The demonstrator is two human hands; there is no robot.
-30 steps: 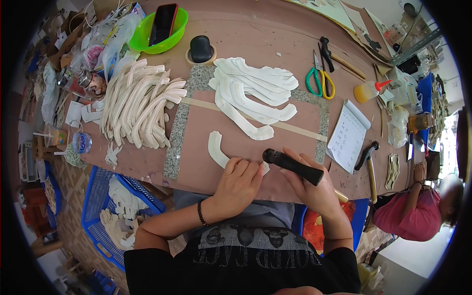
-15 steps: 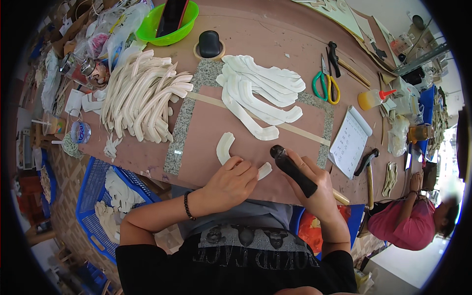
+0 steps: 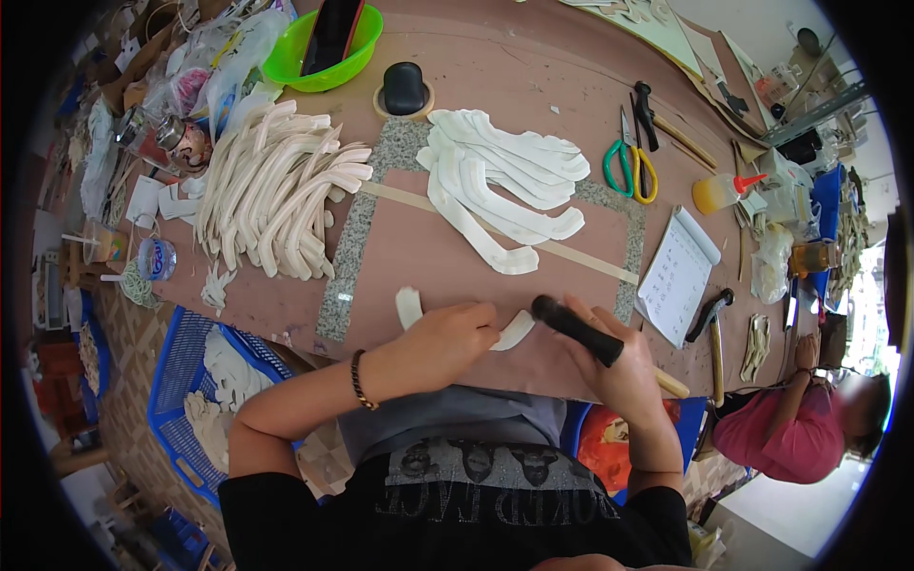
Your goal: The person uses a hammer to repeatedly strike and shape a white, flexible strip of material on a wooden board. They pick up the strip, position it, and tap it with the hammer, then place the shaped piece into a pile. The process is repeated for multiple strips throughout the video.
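My left hand [image 3: 446, 341] is closed, its fingers pinching a curved off-white strip [image 3: 515, 331] near the table's front edge. Its middle is hidden under the hand, and both ends stick out. My right hand [image 3: 609, 366] grips a hammer [image 3: 579, 331] with a black head and a pale wooden handle. The hammer head is just right of the strip's right end; whether they touch I cannot tell. Beyond my hands lies a fanned pile of similar white strips [image 3: 514, 176]. A thicker heap of creamier curved strips [image 3: 276, 190] lies to the left.
Around the work area are a granite slab [image 3: 367, 228], scissors [image 3: 633, 167], a second hammer [image 3: 666, 119], a third hammer [image 3: 716, 324], a yellow glue bottle [image 3: 724, 192], a notepad [image 3: 678, 276] and a green bowl [image 3: 357, 62]. A blue basket [image 3: 171, 400] stands below left. A person [image 3: 781, 433] sits right.
My left hand has shifted slightly left and turned, swinging the strip's left end toward me. The hammer in my right hand has tilted and moved a little right.
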